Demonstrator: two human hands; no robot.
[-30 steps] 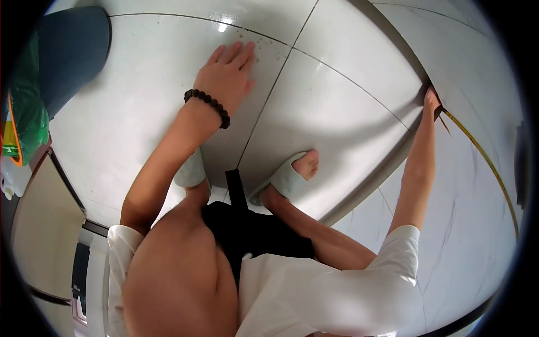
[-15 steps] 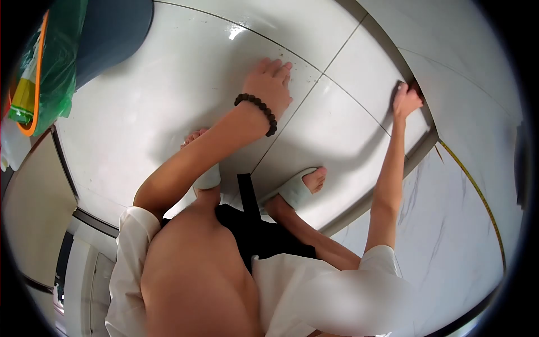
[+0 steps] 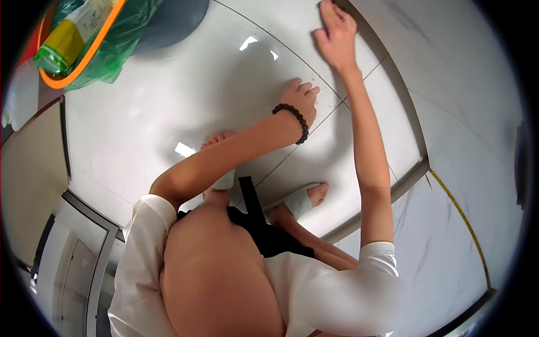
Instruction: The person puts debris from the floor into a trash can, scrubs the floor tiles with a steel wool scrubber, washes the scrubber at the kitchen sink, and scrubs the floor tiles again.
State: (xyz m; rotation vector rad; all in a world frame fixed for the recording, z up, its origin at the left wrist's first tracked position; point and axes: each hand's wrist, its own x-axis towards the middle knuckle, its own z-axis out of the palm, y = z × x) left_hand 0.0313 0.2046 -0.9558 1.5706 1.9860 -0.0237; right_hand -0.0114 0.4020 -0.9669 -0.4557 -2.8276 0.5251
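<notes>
My left hand, with a dark bead bracelet at the wrist, rests low on the white tiled floor. Its fingers are spread, with nothing visible in them. Small crumbs lie on the tile beside the fingertips. Farther forward, my right hand reaches over the floor close to the grey skirting strip. The right fingers point forward and the thumb stands apart; no held object shows. What lies beneath either palm is hidden.
At the upper left stands an orange-rimmed bin with a green bag and a yellow-green packet inside. Behind it is a grey rounded object. A yellow measuring tape runs along the marbled wall. My sandalled feet are below.
My right hand has moved forward and left along the skirting from near the corner, and its fingers have straightened. My left hand stays by the crumbs. The view has shifted, showing more of the bin.
</notes>
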